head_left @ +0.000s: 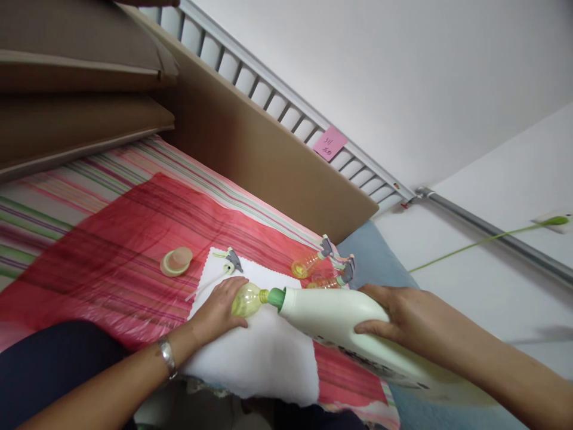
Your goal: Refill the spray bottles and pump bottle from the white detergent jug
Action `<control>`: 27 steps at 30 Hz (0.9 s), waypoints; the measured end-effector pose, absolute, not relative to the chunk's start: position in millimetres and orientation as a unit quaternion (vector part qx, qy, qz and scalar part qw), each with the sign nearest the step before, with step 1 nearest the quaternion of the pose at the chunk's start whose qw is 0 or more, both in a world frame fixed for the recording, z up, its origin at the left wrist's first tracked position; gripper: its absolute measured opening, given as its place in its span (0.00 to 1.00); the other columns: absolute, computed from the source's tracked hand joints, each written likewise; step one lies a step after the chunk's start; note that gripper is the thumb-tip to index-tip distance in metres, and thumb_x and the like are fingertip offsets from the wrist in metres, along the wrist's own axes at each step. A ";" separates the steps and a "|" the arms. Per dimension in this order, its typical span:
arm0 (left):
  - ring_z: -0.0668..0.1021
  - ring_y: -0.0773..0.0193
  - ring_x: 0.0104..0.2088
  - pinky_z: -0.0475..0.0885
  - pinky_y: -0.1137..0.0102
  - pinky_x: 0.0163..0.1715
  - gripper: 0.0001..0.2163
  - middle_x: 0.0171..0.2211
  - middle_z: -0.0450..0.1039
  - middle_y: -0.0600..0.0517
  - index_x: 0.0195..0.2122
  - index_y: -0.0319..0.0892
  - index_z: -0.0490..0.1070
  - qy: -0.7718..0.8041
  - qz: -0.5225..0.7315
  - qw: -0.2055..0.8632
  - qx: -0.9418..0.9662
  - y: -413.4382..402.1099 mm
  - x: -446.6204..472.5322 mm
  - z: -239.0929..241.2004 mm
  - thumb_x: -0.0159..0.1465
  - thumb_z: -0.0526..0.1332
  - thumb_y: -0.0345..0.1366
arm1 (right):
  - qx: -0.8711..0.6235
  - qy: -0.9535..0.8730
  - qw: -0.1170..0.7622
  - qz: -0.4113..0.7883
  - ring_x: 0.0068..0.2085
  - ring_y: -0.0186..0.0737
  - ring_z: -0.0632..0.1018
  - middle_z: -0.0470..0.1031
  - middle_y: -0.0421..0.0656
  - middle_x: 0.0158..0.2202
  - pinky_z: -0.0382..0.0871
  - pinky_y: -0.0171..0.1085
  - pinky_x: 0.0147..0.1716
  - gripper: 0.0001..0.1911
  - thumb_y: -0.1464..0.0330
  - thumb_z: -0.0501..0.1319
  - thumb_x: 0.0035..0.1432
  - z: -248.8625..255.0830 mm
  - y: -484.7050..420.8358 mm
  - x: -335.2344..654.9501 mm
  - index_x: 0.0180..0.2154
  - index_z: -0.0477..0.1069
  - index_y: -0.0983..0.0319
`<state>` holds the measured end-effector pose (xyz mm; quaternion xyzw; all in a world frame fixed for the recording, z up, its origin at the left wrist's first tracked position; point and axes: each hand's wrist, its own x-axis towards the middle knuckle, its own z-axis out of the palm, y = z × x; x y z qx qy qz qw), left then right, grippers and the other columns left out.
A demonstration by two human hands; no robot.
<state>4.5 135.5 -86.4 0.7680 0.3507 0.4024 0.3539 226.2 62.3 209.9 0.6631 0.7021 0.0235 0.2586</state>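
Note:
My left hand point(219, 310) is closed around a small clear yellow spray bottle point(246, 300) whose sprayer is off. In my right hand point(403, 313) is a large pale green detergent jug point(335, 307), tipped on its side. Its green spout point(276, 298) meets the mouth of the small bottle. Whether liquid is flowing I cannot tell. A loose trigger sprayer head point(233, 261) with a dip tube lies on the white cloth point(264, 352), just beyond my left hand. To the left, a round pale cap point(176, 261) rests on the red plastic sheet point(147, 239).
Two spray bottles, one yellow point(307, 264) and one pinkish point(326, 278), lie with sprayers attached beyond the jug. A brown board point(268, 149) stands along the far side before a white radiator point(242, 77). Brown cushioned pieces point(80, 119) are stacked at left.

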 end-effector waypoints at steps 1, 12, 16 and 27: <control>0.68 0.48 0.56 0.61 0.50 0.57 0.38 0.54 0.66 0.44 0.55 0.46 0.59 0.349 0.404 0.355 0.768 135.5 4.5 -86.6 0.43 0.73 0.38 | 0.663 0.702 0.259 0.025 0.33 0.51 0.78 0.78 0.44 0.32 0.66 0.41 0.29 0.19 0.49 0.57 0.54 210.1 62.5 225.6 0.39 0.70 0.56; 0.67 0.49 0.56 0.60 0.52 0.58 0.38 0.54 0.66 0.42 0.54 0.44 0.60 0.358 0.392 0.350 0.772 135.1 3.9 -85.0 0.42 0.73 0.38 | 0.666 0.700 0.258 0.025 0.33 0.51 0.78 0.78 0.44 0.32 0.66 0.40 0.28 0.18 0.50 0.57 0.53 212.4 62.4 221.1 0.37 0.71 0.56; 0.67 0.49 0.56 0.61 0.52 0.57 0.38 0.55 0.65 0.43 0.55 0.45 0.59 0.357 0.393 0.345 0.774 135.3 4.2 -86.9 0.42 0.73 0.38 | 0.664 0.702 0.256 0.021 0.33 0.50 0.78 0.78 0.43 0.32 0.66 0.40 0.28 0.18 0.50 0.57 0.54 211.6 62.6 223.2 0.38 0.70 0.55; 0.67 0.48 0.56 0.60 0.51 0.57 0.39 0.55 0.65 0.43 0.55 0.46 0.58 0.350 0.403 0.353 0.768 135.7 4.5 -90.0 0.43 0.73 0.39 | 0.660 0.705 0.257 0.032 0.32 0.51 0.78 0.79 0.44 0.31 0.65 0.39 0.26 0.17 0.51 0.59 0.53 213.0 65.6 216.6 0.38 0.71 0.55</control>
